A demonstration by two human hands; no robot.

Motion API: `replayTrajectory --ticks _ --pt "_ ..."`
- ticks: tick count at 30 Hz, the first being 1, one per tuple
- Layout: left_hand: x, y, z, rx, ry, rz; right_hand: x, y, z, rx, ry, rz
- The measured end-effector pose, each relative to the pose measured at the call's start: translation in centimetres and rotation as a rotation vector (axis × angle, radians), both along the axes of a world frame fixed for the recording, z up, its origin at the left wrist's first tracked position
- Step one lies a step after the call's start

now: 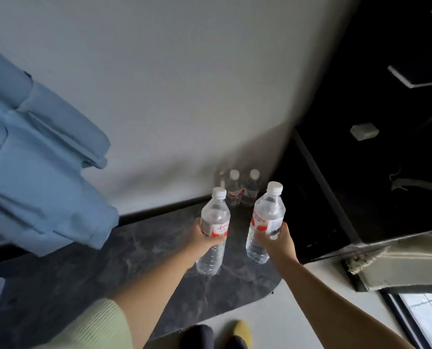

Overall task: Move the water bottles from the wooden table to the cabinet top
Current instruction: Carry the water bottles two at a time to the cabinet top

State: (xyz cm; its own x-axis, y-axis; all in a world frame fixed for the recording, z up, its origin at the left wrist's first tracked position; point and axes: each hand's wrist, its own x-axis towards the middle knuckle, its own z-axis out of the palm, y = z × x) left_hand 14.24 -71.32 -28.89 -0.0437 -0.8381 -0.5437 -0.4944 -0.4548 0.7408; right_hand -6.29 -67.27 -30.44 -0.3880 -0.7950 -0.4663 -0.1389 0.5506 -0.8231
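— What did we have in our hands at that moment?

— One clear water bottle each. Our left hand (204,238) was wrapped around the left bottle (213,230) at its red-and-white label, fingers curled across the front. Our right hand (276,239) was closed on the right bottle (266,222) the same way, gripping at the label from the right side.

— Were they upright?

— Nearly. Both had their white caps up and leaned a little away from us. The two bottles were near each other but apart, with a gap between them.

— And where were they, relative to the cabinet?

— We held them over the dark marbled cabinet top (139,250), near its rounded right end. We couldn't tell whether their bases were touching the surface or just above it.

— Anything already standing there?

— Yes, two more capped bottles (242,190) stood side by side at the back of the top, against the pale wall (184,84), just beyond the ones we held. A fainter shape showed to their left, too blurred for us to say what it was.

— What else did we see?

— A light blue garment (33,159) hung at the left, its lower edge over the cabinet top. Dark shelving (373,109) filled the right side. Our left arm wore a pale green sleeve (96,328), pushed up from the forearm.
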Motion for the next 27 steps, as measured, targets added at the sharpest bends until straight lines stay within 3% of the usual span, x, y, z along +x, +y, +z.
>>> replayTrajectory --ticks 8,14,21,27 --pt "-0.9 -8.7 -9.1 -0.009 0.115 0.161 2.3 -6.7 -7.9 0.062 0.004 -0.11" --pt "-0.8 -12.9 -14.8 -0.088 0.159 0.134 4.9 -10.5 -13.2 0.008 0.073 -0.22" --pt "-1.6 -15.6 -17.1 -0.12 0.174 0.089 6.2 -12.2 -16.9 -0.021 0.094 -0.394" --pt "-1.8 -16.5 -18.0 -0.137 0.214 -0.008 6.1 -12.5 -18.2 -0.052 0.084 -0.347"
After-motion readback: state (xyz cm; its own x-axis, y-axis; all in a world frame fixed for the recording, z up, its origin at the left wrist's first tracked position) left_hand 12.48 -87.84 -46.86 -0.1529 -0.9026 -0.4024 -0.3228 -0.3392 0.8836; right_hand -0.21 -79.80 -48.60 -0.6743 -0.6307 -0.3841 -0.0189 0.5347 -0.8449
